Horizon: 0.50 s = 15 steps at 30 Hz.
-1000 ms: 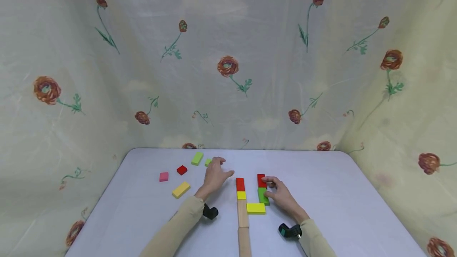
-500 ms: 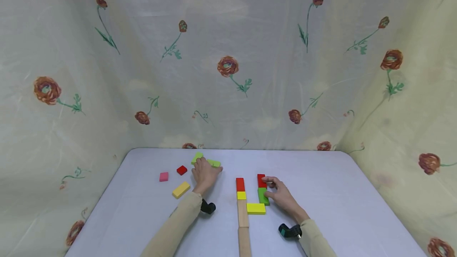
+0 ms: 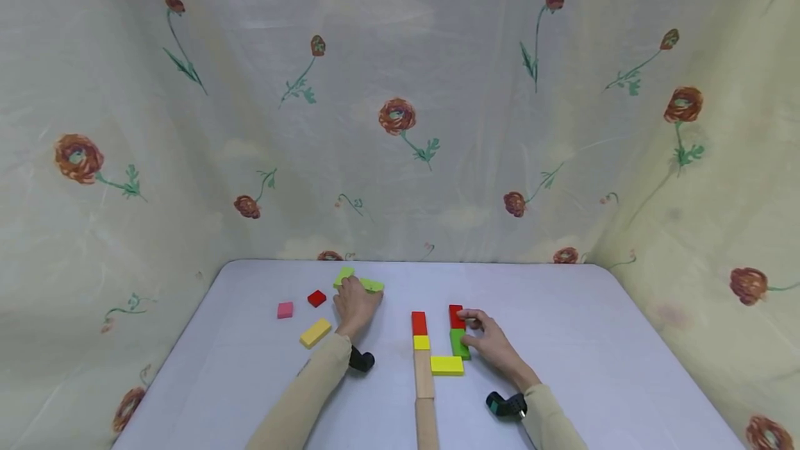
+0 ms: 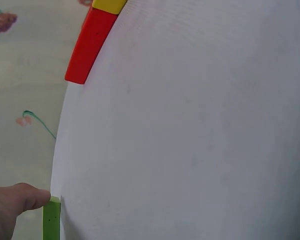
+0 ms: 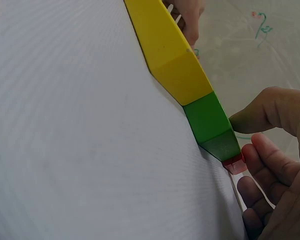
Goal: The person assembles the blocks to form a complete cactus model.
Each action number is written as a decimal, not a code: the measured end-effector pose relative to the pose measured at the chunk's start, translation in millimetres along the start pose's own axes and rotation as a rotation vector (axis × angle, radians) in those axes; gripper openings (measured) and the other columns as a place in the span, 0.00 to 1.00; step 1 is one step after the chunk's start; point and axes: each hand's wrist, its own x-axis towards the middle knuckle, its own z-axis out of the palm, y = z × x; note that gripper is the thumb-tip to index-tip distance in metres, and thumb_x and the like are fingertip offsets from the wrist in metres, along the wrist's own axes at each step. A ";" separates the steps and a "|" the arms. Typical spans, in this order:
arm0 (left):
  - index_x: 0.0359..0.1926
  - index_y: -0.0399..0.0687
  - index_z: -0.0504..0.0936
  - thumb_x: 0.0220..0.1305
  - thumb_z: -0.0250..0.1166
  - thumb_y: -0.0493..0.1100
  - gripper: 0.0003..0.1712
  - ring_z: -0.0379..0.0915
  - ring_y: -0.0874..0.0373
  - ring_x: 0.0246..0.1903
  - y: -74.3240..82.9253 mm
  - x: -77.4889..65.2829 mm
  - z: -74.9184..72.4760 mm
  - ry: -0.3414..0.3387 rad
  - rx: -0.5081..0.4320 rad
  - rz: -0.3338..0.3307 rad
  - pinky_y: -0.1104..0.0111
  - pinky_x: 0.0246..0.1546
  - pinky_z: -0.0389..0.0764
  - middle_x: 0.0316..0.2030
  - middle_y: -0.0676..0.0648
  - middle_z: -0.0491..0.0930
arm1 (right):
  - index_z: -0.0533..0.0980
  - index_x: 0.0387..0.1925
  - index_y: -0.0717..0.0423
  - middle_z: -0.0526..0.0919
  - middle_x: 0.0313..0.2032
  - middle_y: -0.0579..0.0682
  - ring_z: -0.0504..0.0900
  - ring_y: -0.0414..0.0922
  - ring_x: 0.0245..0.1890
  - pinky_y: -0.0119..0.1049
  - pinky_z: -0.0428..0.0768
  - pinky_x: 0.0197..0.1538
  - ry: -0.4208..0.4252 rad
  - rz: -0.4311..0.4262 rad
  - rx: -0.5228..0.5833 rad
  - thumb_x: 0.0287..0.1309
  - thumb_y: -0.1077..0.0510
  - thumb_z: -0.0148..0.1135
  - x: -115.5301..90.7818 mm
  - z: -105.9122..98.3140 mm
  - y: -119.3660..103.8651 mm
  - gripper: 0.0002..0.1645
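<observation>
In the head view my left hand (image 3: 356,304) reaches to the far left, at a light green block (image 3: 372,285). The left wrist view has the thumb (image 4: 35,196) pressed on the end of this light green block (image 4: 51,220); the other fingertips are hidden there. My right hand (image 3: 496,346) rests beside a short row, its thumb at a green block (image 3: 460,344) and its index finger at a red block (image 3: 457,317). In the right wrist view, the thumb (image 5: 255,115) touches the edge of the green block (image 5: 210,120), and loosely bent fingers are by the red end.
A yellow block (image 3: 446,366) joins that row to a line of wooden blocks (image 3: 424,375), topped by a small yellow block (image 3: 421,343) and a red one (image 3: 419,323). Loose at left lie another light green (image 3: 343,276), a red (image 3: 317,298), a pink (image 3: 285,310) and a pale yellow block (image 3: 315,332).
My left hand has moved left, turned and lowered onto the light green block, with its thumb coming to the block's right end. My right hand has stayed in place.
</observation>
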 end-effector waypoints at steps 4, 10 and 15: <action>0.53 0.33 0.72 0.54 0.71 0.49 0.32 0.68 0.45 0.45 -2.1 0.9 -4.2 -0.030 -0.061 0.027 0.52 0.51 0.70 0.46 0.38 0.72 | 0.72 0.58 0.50 0.75 0.57 0.50 0.68 0.50 0.56 0.54 0.67 0.62 -0.001 0.008 0.004 0.54 0.64 0.62 -0.1 -0.1 -1.6 0.27; 0.56 0.32 0.72 0.54 0.71 0.44 0.32 0.71 0.45 0.47 -2.8 3.9 -10.8 -0.106 -0.117 0.040 0.51 0.51 0.73 0.49 0.37 0.74 | 0.72 0.58 0.50 0.75 0.57 0.51 0.68 0.50 0.56 0.53 0.67 0.63 -0.003 0.005 0.003 0.55 0.64 0.62 0.5 0.1 0.1 0.27; 0.58 0.34 0.74 0.52 0.73 0.44 0.33 0.70 0.45 0.50 -4.3 9.8 -14.0 -0.172 -0.133 0.065 0.51 0.54 0.73 0.52 0.37 0.74 | 0.72 0.57 0.50 0.75 0.57 0.51 0.68 0.51 0.56 0.54 0.66 0.62 -0.002 0.006 0.008 0.54 0.64 0.62 -1.4 -0.4 0.7 0.27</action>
